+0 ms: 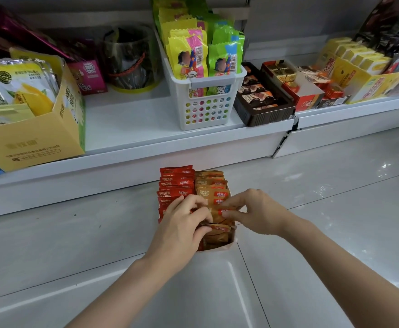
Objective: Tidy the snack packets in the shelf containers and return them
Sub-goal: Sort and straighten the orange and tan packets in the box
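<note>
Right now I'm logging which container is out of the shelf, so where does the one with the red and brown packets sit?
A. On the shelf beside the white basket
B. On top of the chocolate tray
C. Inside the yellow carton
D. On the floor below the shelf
D: the container of red packets and brown packets stands on the floor tiles, in front of the shelf, with both hands in it.

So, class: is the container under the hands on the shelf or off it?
Off. The container sits on the floor, below the shelf.
</note>
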